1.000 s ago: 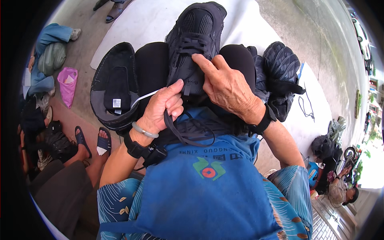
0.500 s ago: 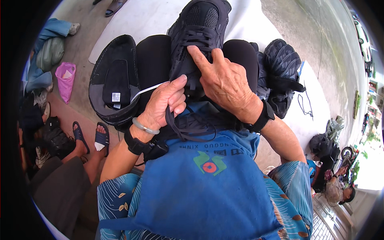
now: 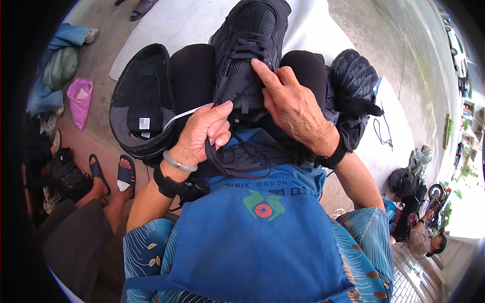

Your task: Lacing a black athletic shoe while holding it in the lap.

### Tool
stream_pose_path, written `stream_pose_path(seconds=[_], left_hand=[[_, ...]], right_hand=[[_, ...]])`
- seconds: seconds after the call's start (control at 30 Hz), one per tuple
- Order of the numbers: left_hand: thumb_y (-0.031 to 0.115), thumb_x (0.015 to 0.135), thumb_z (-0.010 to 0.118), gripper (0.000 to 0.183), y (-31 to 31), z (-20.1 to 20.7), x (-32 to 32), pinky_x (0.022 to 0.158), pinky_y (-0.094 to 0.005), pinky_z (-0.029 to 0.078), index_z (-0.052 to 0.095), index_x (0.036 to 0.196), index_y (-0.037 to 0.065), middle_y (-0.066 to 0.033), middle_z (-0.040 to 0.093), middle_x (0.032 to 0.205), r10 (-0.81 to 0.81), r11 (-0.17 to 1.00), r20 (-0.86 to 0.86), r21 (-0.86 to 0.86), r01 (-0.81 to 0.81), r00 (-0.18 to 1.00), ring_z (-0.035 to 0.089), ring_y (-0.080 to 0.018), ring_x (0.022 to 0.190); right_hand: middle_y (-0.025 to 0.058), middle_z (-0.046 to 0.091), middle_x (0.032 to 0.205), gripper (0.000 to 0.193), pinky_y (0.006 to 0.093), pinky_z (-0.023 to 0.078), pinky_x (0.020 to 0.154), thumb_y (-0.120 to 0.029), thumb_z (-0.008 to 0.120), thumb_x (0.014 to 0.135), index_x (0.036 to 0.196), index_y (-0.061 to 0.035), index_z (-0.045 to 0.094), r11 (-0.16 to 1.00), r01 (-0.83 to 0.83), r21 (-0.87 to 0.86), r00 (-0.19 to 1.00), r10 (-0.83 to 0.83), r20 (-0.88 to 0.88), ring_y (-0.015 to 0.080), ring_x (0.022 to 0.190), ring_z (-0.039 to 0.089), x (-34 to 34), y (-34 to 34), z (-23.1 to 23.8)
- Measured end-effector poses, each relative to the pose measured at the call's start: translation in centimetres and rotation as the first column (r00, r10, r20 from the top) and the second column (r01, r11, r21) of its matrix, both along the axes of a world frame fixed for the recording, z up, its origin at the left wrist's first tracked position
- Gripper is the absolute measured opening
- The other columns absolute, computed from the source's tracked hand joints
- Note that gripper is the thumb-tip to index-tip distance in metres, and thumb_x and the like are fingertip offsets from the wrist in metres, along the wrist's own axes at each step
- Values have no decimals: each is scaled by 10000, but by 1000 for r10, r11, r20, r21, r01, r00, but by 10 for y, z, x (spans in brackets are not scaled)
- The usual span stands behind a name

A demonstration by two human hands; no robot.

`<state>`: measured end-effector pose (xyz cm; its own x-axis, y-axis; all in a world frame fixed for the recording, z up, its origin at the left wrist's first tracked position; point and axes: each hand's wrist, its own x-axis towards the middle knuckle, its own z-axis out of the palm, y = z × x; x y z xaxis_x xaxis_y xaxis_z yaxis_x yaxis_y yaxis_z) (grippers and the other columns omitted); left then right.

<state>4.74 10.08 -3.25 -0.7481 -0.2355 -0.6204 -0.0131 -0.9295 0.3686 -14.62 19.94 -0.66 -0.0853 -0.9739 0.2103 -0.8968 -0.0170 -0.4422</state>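
A black lace-up sneaker (image 3: 250, 30) rests between my knees, its toe pointing away from me. My left hand (image 3: 204, 130) is closed beside the shoe's opening, its thumb pressed onto the curled fingers. Dark shoelaces (image 3: 237, 160) pass through that grip and hang in loops over my lap. From the same hand a thin white strip (image 3: 188, 113) sticks out to the left; I cannot tell what it is. My right hand (image 3: 298, 108) has its index finger stretched onto the lacing edge, with the thumb apart and the other fingers loosely bent.
A black shoe upper (image 3: 144, 76) lies left of my knee. More black shoes (image 3: 353, 83) are bunched at the right on a white sheet (image 3: 323, 30). A blue apron (image 3: 252, 232) covers my lap. Another person's sandalled foot (image 3: 126, 174) and a pink bag (image 3: 81, 101) are at left.
My right index finger has moved back from the laces, slightly right and toward me along the lacing edge. My left hand has lowered a little, still holding the laces.
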Motion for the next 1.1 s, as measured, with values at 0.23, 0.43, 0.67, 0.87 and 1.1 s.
stream_pose_path(seconds=[0.23,0.43,0.67,0.87,1.1], left_hand=[[298,1052,433,464,4,4,3,378,-243,364,433,613,146,42,319,450,16,975,-115,221,10,993,324,-84,362],[280,1056,425,483,12,6,-9,388,-246,363,418,595,137,36,332,457,-3,991,9,133,2,1000,316,-86,362],[277,1050,444,483,11,-5,-5,389,-247,361,413,587,141,31,346,453,45,998,-61,41,-43,997,322,-95,362],[316,1044,453,372,0,27,15,362,-223,370,540,799,49,49,344,474,-154,967,70,-194,164,986,328,-62,363],[223,981,582,220,-3,91,14,418,-170,369,651,1012,17,21,575,716,-476,687,187,-531,496,859,453,-12,447]], right_hand=[[163,526,996,589,396,535,645,-112,704,833,1360,-79,442,1000,25,-17,974,-21,225,339,749,610,-7,18,3],[173,519,984,649,407,532,659,-125,730,797,1346,-5,405,996,75,58,970,-86,228,355,775,603,2,14,6],[178,506,948,644,410,516,659,-124,730,802,1337,16,401,995,63,73,945,-84,317,357,755,594,-5,19,3],[177,513,936,628,412,502,654,-120,732,815,1337,5,406,996,37,77,940,-61,334,349,755,592,-6,23,8],[139,561,848,310,370,503,629,-95,672,874,1155,-11,571,996,58,61,875,-80,478,307,717,616,-5,30,20]])
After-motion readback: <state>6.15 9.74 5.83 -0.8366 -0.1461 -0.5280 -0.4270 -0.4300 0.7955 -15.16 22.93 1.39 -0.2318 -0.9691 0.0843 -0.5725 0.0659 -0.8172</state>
